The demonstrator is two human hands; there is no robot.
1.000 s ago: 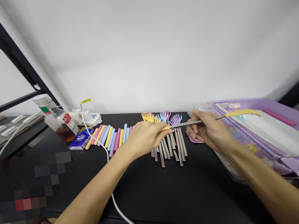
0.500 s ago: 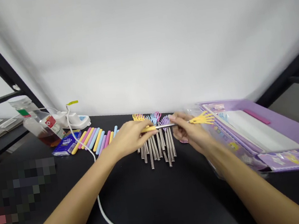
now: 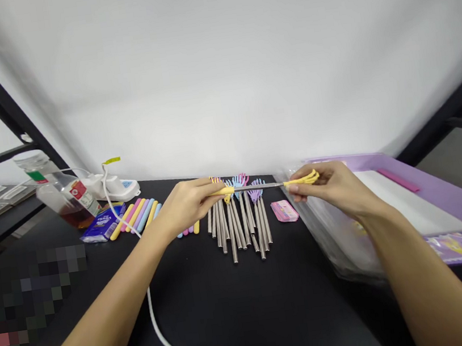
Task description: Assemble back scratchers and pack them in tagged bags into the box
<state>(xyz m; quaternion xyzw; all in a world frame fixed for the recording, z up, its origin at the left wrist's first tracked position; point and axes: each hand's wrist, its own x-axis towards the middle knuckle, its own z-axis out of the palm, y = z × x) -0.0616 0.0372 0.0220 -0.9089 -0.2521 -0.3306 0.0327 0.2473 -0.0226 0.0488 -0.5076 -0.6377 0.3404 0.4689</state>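
Observation:
A yellow back scratcher (image 3: 259,187) with a metal rod lies level between my two hands, above the table. My left hand (image 3: 188,205) is closed round its yellow handle, most of which the fingers hide. At the other end, my right hand (image 3: 323,186) pinches the yellow claw head between thumb and fingers. Below and behind the rod, several metal tubes with coloured claw heads (image 3: 242,223) lie side by side, their claws toward the wall. Coloured handles (image 3: 140,213) in pink, yellow, blue and purple lie in a row to the left, partly covered by my left hand and forearm.
Right of the tubes lie small pink cards (image 3: 284,211). A purple box (image 3: 443,189) and clear plastic wrapping (image 3: 340,249) take up the right side. On the left stand a bottle (image 3: 61,191), a blue tissue pack (image 3: 103,224) and a power strip (image 3: 130,187); a white cable (image 3: 161,331) crosses the table.
My right hand has shifted from the metal rod to the yellow claw head. The visible rod has become shorter than a second ago, and the view has turned slightly right.

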